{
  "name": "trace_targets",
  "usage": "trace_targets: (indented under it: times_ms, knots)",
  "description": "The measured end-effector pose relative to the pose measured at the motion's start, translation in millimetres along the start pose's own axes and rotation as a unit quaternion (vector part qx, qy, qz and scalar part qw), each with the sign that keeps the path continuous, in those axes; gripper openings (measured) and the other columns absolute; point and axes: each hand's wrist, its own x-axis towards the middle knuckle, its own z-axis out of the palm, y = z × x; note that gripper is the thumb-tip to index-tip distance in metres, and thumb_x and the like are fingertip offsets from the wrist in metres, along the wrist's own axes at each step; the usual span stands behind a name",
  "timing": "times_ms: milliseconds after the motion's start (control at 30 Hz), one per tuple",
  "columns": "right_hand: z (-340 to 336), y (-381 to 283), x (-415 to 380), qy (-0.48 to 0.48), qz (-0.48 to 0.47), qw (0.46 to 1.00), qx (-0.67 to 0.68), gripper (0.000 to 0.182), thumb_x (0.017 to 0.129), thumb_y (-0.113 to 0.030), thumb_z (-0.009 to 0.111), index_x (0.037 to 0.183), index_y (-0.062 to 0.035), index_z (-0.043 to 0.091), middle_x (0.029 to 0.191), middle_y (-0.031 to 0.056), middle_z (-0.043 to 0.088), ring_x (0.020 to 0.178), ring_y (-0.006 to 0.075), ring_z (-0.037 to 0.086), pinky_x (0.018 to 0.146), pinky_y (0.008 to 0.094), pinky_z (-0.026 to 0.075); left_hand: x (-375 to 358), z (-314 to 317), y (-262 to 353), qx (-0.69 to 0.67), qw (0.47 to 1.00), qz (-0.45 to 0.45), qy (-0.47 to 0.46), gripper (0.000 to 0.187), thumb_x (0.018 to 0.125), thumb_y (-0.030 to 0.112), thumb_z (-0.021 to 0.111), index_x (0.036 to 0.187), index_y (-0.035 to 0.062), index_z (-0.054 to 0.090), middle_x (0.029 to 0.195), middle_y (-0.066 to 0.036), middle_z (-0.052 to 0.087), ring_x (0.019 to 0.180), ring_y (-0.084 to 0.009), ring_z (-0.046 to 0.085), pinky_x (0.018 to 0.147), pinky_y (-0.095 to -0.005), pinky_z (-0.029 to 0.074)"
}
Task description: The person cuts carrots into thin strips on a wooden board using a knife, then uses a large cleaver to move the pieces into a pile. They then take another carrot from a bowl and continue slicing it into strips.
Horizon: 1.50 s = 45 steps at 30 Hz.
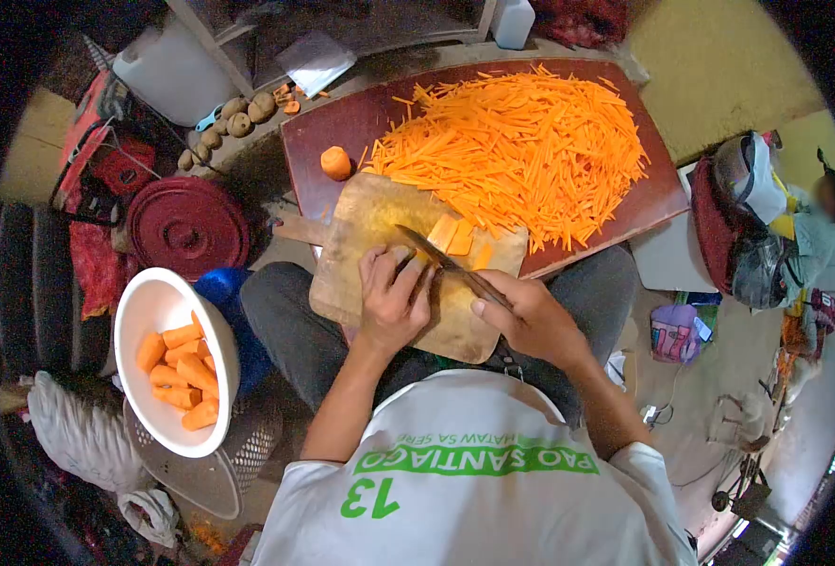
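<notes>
My right hand (pixel 535 316) grips the handle of a knife (pixel 450 266), whose dark blade slants up and left across the wooden cutting board (pixel 351 274). Against the near side of the blade, my left hand (pixel 396 297) has its fingers curled down on a carrot piece, which they mostly cover. Flat carrot slices (pixel 448 233) lie just beyond the blade on the board. Past the board, a large heap of carrot strips (pixel 531 151) spreads over the red-brown table (pixel 644 203). One stubby carrot chunk (pixel 335 163) sits left of the heap.
To my left, a white basin (pixel 127 377) holds several peeled carrots (pixel 189 366). Behind it are a dark red lidded tub (pixel 187 226) and several brown potatoes (pixel 238 124). Bags and a white box (pixel 668 247) stand at the right. My legs flank the board.
</notes>
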Motion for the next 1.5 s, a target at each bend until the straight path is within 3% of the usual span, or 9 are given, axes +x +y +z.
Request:
trace_targets:
  times_ms: [133,233,333,633,933,1133,1267,1500]
  knots:
    - [-5.5,-3.2,-9.1,0.039,0.033,0.997,0.066,0.037,0.106,-0.021,0.064,0.133,0.0047,0.063,0.088,0.0135,0.062,0.084,0.0202,0.062,0.078,0.0377,0.053,0.9,2.8,-1.5,-0.010,1.000,-0.006,0.006,0.030,0.080,0.000,0.081,0.109,-0.0004,0.073,0.109,-0.018,0.064,0.105,-0.0381,0.062,0.099,-0.0531,0.049]
    - [-12.4,-14.0,-19.4,0.029,0.073,0.994,0.080,0.036,0.109,-0.022,0.061,0.133,0.0042,0.063,0.090,0.0115,0.061,0.084,0.0206,0.061,0.079,0.0376,0.053,0.2,2.0,-2.9,-0.029,0.999,-0.019,0.006,0.030,0.079,-0.002,0.080,0.107,-0.0009,0.073,0.108,-0.018,0.064,0.105,-0.0387,0.062,0.096,-0.0513,0.049]
    - [-3.1,-3.7,-25.8,0.044,-0.030,0.998,0.035,0.033,0.112,-0.022,0.057,0.131,0.0038,0.063,0.091,0.0133,0.061,0.084,0.0206,0.061,0.079,0.0389,0.053,-2.6,1.4,-4.8,-0.045,0.999,-0.020,0.010,0.030,0.076,-0.004,0.078,0.105,-0.0017,0.073,0.106,-0.018,0.064,0.103,-0.0396,0.063,0.095,-0.0505,0.049]
    - [3.5,-27.5,-20.4,-0.001,-0.057,0.998,-0.019,0.028,0.110,-0.020,0.055,0.128,0.0018,0.057,0.100,0.0263,0.065,0.093,0.0466,0.067,0.081,0.0476,0.053,-4.7,-5.0,-7.4,-0.057,0.998,-0.012,0.005,0.036,0.068,-0.005,0.071,0.104,-0.0021,0.071,0.104,-0.019,0.064,0.100,-0.0415,0.063,0.096,-0.0526,0.049]
    - [7.3,-26.0,-22.8,-0.016,-0.007,0.999,-0.042,0.030,0.111,-0.024,0.054,0.132,-0.0020,0.057,0.102,0.0270,0.068,0.097,0.0488,0.069,0.083,0.0522,0.054,-8.9,-4.4,-11.7,-0.054,0.998,0.012,0.005,0.043,0.066,-0.006,0.068,0.108,-0.0021,0.072,0.102,-0.017,0.064,0.098,-0.0379,0.065,0.102,-0.0591,0.049]
    - [19.5,-14.0,-9.2,-0.060,0.093,0.984,-0.137,0.031,0.112,-0.027,0.053,0.129,-0.0018,0.058,0.101,0.0286,0.069,0.099,0.0501,0.070,0.082,0.0534,0.054,-4.2,-5.7,-11.9,-0.041,0.999,0.026,0.001,0.041,0.067,-0.007,0.069,0.108,-0.0016,0.072,0.101,-0.015,0.065,0.097,-0.0361,0.066,0.105,-0.0605,0.048]
    - [14.9,6.5,-8.1,-0.034,0.056,0.994,-0.091,0.034,0.113,-0.028,0.054,0.131,-0.0002,0.060,0.098,0.0256,0.070,0.093,0.0468,0.071,0.079,0.0496,0.055,-6.7,-6.5,-9.9,-0.042,0.999,0.011,0.003,0.040,0.069,-0.007,0.069,0.108,-0.0016,0.072,0.103,-0.015,0.066,0.099,-0.0363,0.067,0.105,-0.0604,0.048]
    - [5.2,-28.9,-17.1,0.003,0.028,0.999,-0.043,0.033,0.110,-0.021,0.059,0.136,0.0012,0.060,0.098,0.0227,0.070,0.086,0.0370,0.071,0.079,0.0413,0.055,-1.7,-9.8,-4.9,-0.053,0.999,-0.001,0.010,0.037,0.068,-0.009,0.067,0.104,-0.0030,0.072,0.104,-0.017,0.067,0.097,-0.0378,0.066,0.106,-0.0603,0.048]
